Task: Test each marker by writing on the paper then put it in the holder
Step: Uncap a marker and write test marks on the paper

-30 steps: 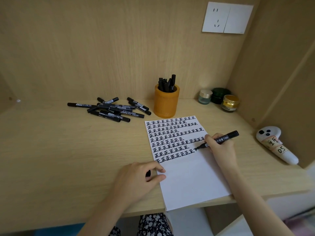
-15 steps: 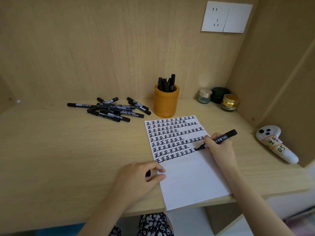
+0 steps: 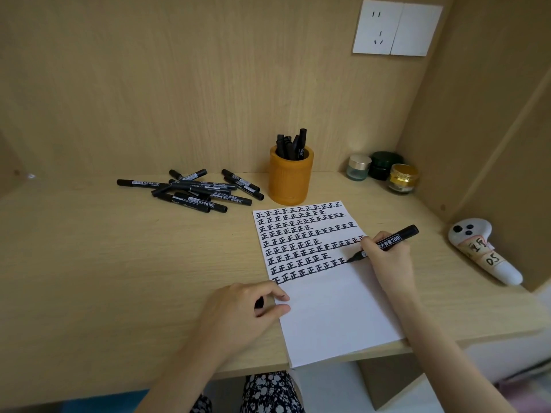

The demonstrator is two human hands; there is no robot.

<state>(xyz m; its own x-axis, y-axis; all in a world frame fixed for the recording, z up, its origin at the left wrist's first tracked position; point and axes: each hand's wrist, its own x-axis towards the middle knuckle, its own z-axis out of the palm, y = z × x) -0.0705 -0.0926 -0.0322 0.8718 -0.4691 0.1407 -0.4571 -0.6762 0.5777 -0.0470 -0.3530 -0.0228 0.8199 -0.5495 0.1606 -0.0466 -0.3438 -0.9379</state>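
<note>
A white paper lies on the desk, its upper half filled with rows of black written characters. My right hand grips an uncapped black marker with its tip touching the paper at the end of a character row. At the paper's left edge rests my left hand, its fingers curled round a small black cap and its fingertips on the sheet. An orange holder with several black markers stands behind the paper. To the holder's left, several capped markers lie in a loose pile.
Three small jars stand at the back right corner. A white controller with a handwritten label lies against the right wall. The desk is boxed in by wooden walls, and the paper overhangs its front edge.
The marker tip has shifted slightly to the right at the end of the row. My left hand has stayed where it was.
</note>
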